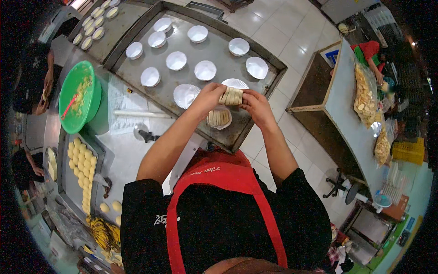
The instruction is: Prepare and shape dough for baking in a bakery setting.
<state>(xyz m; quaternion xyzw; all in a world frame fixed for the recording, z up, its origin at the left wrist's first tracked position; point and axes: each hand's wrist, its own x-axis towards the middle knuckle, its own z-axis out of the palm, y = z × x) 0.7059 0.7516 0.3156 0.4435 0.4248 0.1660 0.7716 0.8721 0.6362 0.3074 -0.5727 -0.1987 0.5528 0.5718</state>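
My left hand (211, 97) and my right hand (255, 106) grip a pale, pleated piece of dough (231, 95) between their fingers, over the near end of a large metal tray (121, 48). A white paper cup (235, 82) is partly hidden behind it. Just below sits another pleated dough piece (218, 117) in a paper cup. An unfilled fluted cup (186, 95) lies left of my hands, and several more white cups (205, 69) are spread over the tray.
Left: green bowl (80, 109) with filling, white rolling pin (137, 114), wheel cutter (141, 134), tray of dough balls (82, 164), bananas (101, 233), second tray (108, 32), people (45, 82). Right: wooden-sided table (342, 137) with bagged bread (365, 96), a person in red (365, 51), chair base (335, 182).
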